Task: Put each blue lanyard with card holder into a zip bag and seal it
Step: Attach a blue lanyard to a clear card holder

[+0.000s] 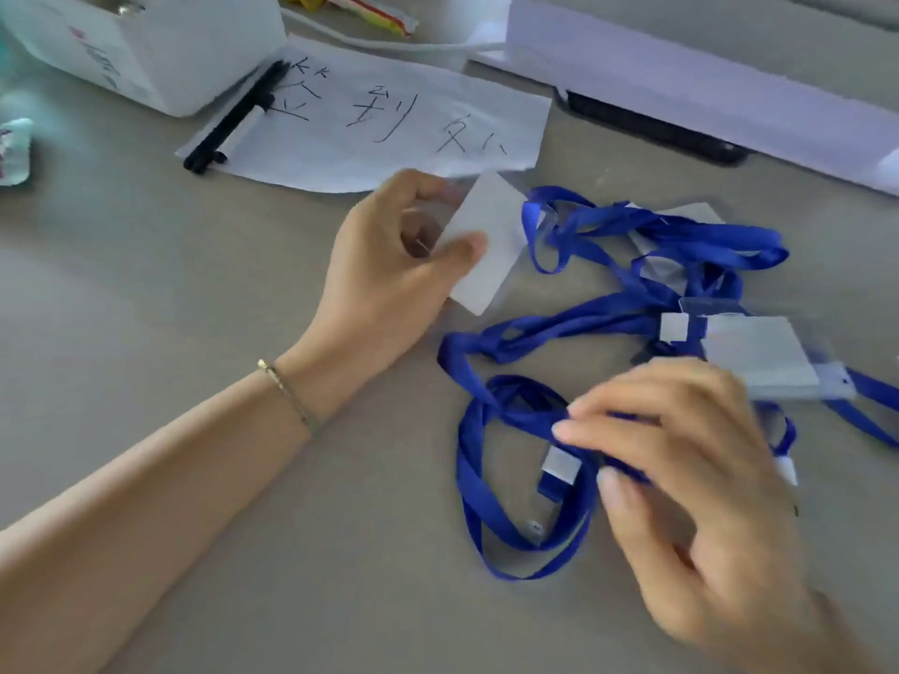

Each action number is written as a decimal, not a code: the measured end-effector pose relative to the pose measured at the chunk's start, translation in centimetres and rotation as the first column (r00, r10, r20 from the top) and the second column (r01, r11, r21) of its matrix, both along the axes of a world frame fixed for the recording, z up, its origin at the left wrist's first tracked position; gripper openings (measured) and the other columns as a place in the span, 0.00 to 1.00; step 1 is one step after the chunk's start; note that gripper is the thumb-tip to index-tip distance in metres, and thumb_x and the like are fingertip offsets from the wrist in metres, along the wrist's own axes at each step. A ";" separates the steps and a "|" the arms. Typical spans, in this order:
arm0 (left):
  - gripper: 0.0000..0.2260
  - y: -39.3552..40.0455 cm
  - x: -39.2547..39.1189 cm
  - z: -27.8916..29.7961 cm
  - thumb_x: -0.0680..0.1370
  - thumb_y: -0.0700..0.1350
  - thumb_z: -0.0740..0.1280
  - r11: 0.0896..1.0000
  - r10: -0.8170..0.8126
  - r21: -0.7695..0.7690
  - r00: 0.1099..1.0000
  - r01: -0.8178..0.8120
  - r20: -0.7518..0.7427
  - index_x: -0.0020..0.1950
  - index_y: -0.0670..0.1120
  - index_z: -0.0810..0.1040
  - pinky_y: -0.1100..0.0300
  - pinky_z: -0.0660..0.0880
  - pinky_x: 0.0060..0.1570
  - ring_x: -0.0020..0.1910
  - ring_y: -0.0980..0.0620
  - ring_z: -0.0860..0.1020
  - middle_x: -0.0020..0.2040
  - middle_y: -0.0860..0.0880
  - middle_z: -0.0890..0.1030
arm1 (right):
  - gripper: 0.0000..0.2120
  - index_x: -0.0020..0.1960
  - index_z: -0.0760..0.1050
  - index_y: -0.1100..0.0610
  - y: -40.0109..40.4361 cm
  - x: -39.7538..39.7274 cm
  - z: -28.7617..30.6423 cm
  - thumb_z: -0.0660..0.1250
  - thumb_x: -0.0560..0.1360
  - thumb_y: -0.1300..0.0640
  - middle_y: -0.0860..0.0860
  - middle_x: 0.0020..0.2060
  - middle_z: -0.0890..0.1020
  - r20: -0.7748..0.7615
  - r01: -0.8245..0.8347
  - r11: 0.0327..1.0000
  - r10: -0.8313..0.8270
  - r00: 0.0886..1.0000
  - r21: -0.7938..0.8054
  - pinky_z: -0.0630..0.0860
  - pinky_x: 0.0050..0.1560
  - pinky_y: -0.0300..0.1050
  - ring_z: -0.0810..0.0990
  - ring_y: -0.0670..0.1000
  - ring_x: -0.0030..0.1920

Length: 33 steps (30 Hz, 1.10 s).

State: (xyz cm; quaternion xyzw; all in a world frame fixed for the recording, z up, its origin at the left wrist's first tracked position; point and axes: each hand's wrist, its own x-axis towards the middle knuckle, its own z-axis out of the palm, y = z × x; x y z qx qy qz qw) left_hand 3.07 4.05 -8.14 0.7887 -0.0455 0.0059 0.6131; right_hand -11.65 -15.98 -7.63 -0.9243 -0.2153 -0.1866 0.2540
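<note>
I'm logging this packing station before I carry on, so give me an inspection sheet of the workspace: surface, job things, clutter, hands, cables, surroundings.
Surface: grey table, bare in the near left part.
Job's things: tangled blue lanyards with several card holders lying among them; one card holder lifted at the pile's left edge; no zip bag seen.
Clutter: handwritten paper with a black marker on it; snack wrapper.
Hands: left hand pinches the lifted card holder; right hand pinches a lanyard strap.
Cables: white cable at the far edge.
Surroundings: white box far left; long white box far right, with a dark flat thing beneath it.
</note>
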 end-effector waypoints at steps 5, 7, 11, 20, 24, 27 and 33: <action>0.10 0.4 -0.1 -0.4 0.77 0.40 0.69 0.978 0.115 -0.179 0.993 -0.108 0.029 0.59 0.46 0.76 0.63 0.71 0.25 0.24 0.53 0.72 0.26 0.56 0.68 | 0.13 0.50 0.85 0.56 0.6 -0.1 -1.2 0.68 0.68 0.65 0.49 0.50 0.82 -0.047 -0.175 0.970 0.169 0.984 -0.168 0.69 0.58 0.50 0.75 0.54 0.55; 0.13 0.2 -0.4 -0.3 0.77 0.35 0.67 0.978 0.095 -0.189 0.995 -0.089 0.019 0.60 0.45 0.76 0.65 0.70 0.25 0.22 0.58 0.71 0.24 0.58 0.69 | 0.06 0.46 0.84 0.54 0.6 0.3 -1.5 0.72 0.72 0.63 0.47 0.48 0.82 -0.019 -0.174 0.973 0.173 0.985 -0.152 0.70 0.56 0.50 0.76 0.52 0.53; 0.22 0.5 -0.8 -0.1 0.70 0.31 0.69 0.988 0.037 -0.150 0.999 -0.032 0.030 0.60 0.49 0.76 0.59 0.77 0.33 0.32 0.55 0.77 0.36 0.57 0.75 | 0.04 0.44 0.83 0.52 0.8 0.0 -1.0 0.71 0.76 0.59 0.41 0.45 0.82 -0.015 -0.111 0.994 0.111 0.994 -0.006 0.72 0.55 0.49 0.78 0.49 0.52; 0.18 0.7 -1.9 0.3 0.72 0.29 0.69 0.979 0.011 -0.202 0.998 0.001 0.059 0.55 0.50 0.79 0.53 0.77 0.39 0.38 0.46 0.79 0.44 0.44 0.81 | 0.07 0.46 0.80 0.52 1.5 1.8 3.7 0.68 0.79 0.63 0.48 0.40 0.85 -0.259 0.081 0.824 0.081 0.963 0.561 0.74 0.47 0.37 0.83 0.46 0.44; 0.18 0.6 -2.0 0.2 0.73 0.30 0.70 0.968 0.006 -0.252 0.999 0.005 0.041 0.56 0.49 0.78 0.54 0.79 0.43 0.38 0.51 0.81 0.45 0.47 0.81 | 0.12 0.52 0.84 0.47 1.5 4.4 4.8 0.69 0.78 0.63 0.51 0.40 0.84 -0.282 0.101 0.821 0.076 0.956 0.562 0.75 0.45 0.41 0.81 0.48 0.41; 0.18 0.8 -1.8 0.1 0.69 0.35 0.73 0.975 0.001 -0.220 0.999 0.009 0.048 0.57 0.49 0.80 0.60 0.79 0.42 0.43 0.55 0.83 0.48 0.46 0.83 | 0.11 0.47 0.85 0.50 1.3 6.0 5.5 0.70 0.76 0.65 0.49 0.41 0.87 -0.306 0.151 0.763 0.064 0.950 0.628 0.77 0.46 0.40 0.83 0.48 0.42; 0.16 0.4 -1.8 0.3 0.75 0.30 0.66 0.973 0.061 -0.225 0.996 -0.046 0.061 0.58 0.45 0.79 0.64 0.78 0.34 0.33 0.57 0.82 0.40 0.53 0.85 | 0.09 0.49 0.85 0.56 1.2 8.5 7.6 0.66 0.79 0.64 0.53 0.36 0.85 -0.297 0.212 0.532 0.078 0.952 0.820 0.79 0.44 0.43 0.83 0.50 0.38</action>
